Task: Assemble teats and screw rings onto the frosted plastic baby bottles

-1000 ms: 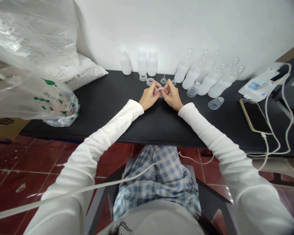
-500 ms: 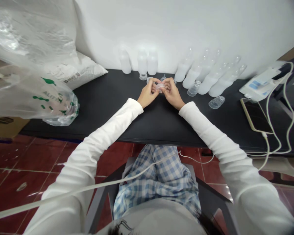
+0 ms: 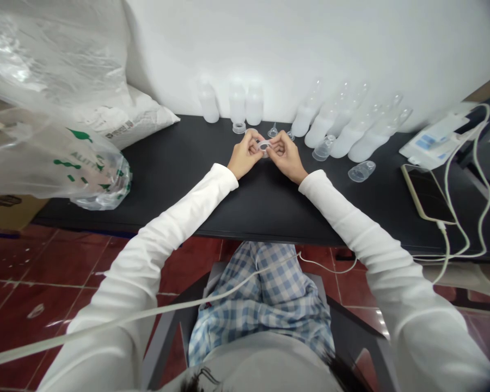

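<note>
ring (image 3: pixel 264 146) turned flat since; both hands pinch it.

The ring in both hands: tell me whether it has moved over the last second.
Yes, slightly. The ring now sits a little farther back, nearer the upright bottles at the wall, held between left hand and right hand.

Bare black tabletop (image 3: pixel 179 179) left of the hands, room out to the plastic bag (image 3: pixel 85 174) at the left edge. Near strip toward the person also bare. Behind the hands: upright bottles (image 3: pixel 237 106) along the wall, loose ring (image 3: pixel 239 128) and small teat (image 3: pixel 273 132) just in front, tight. Right rear blocked by leaning bottles (image 3: pixel 351 136); two clear caps (image 3: pixel 360 171) lie near. Far right: phone (image 3: pixel 427 196) w/ cables (image 3: pixel 449 218).
</note>
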